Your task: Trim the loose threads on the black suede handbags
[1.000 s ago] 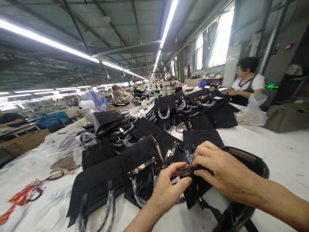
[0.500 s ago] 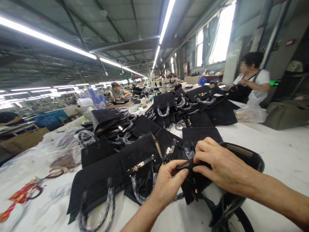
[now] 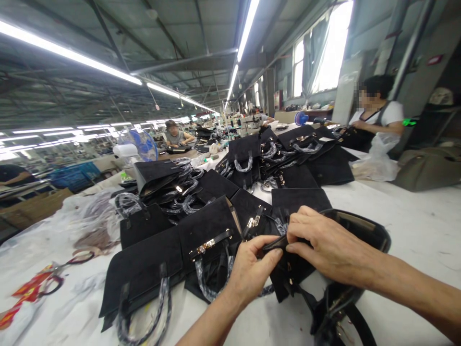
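A black handbag lies open-topped at the lower right, its dark strap and metal parts hanging toward the bottom edge. My left hand pinches the bag's black edge between thumb and fingers. Close beside it on the right, my right hand grips the same edge, thumb below and fingers curled over. The fingertips of both hands are a short gap apart. Left of my hands lies another black bag with plastic-wrapped handles; a neighbouring one carries a gold clasp.
More black bags are piled across the white table. Scissors and red packaging lie at the left near clear plastic. A grey-brown bag stands at the right. One person sits behind it, another farther back.
The view has shifted slightly. Both hands keep their hold on the black edge, with little change in their position.
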Motion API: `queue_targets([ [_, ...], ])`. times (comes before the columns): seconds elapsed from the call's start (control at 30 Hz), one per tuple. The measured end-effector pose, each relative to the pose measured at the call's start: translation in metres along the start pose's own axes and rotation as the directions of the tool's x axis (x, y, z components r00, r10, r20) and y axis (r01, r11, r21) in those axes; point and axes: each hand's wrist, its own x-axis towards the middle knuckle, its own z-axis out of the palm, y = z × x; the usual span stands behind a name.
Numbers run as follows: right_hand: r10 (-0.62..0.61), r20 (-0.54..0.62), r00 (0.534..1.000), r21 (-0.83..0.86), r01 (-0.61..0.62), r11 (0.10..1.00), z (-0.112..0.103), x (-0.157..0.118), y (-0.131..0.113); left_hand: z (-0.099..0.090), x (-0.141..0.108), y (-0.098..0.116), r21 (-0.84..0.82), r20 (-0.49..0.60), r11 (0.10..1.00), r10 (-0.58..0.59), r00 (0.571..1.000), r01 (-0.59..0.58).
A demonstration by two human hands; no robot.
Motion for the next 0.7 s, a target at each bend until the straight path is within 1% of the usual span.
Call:
queue_targets([
  [0.17,0.054,-0.021,0.998,-0.152,-0.057,0.987,0.0018,0.0037,-0.0013,0.0002,0.0016,-0.0009,-0.025,-0.002,1.000,-0.016,1.000,0.016],
  [0.37,0.051,-0.042,0.998,-0.207,-0.059,0.976,0.0040,0.0036,-0.0019,0.0017,0.0019,-0.0022,-0.077,0.003,0.997,-0.016,1.000,0.016],
  [0.5,0.050,-0.051,0.997,-0.224,-0.061,0.973,0.0059,0.0047,-0.0020,0.0007,0.0019,-0.0032,-0.082,0.004,0.996,-0.023,1.000,0.023],
  [0.6,0.051,-0.059,0.997,-0.238,-0.064,0.969,0.0080,0.0067,-0.0048,0.0023,0.0038,-0.0025,-0.036,-0.024,0.999,-0.014,1.000,0.013],
  [0.7,0.057,-0.066,0.996,-0.267,-0.073,0.961,0.0087,0.0077,-0.0071,0.0064,0.0078,0.0006,0.010,-0.094,1.000,-0.018,0.995,0.019],
])
